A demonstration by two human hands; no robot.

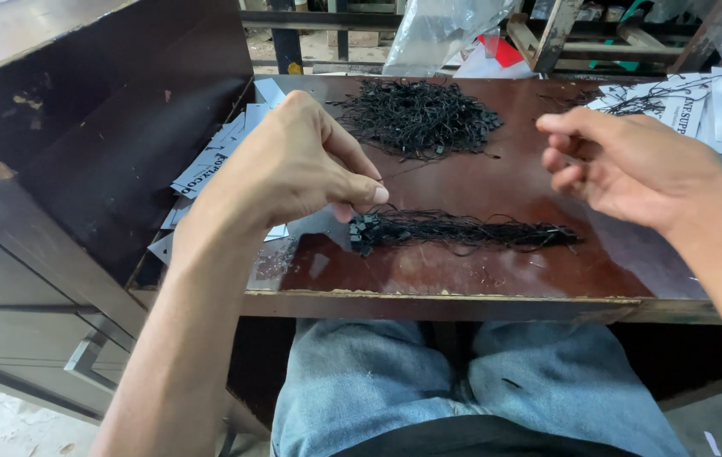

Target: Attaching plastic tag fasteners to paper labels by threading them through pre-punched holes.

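head view: the left hand (297, 165) hovers over the dark wooden table (479, 271), thumb and forefinger pinched together (on a thin black string, it seems, though too fine to be sure). the right hand (623, 165) is loosely open, holding nothing. a straightened bundle of black strings (462, 230) lies between and just below them; a loose string heap (416, 114) sits behind, white tags (699, 106) at right.

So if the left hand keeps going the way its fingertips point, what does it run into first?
The left hand points right and slightly down. Its pinched fingertips sit just above the clasp end of the straightened black cord bundle, so probably that bundle first, though height above the table is unclear.
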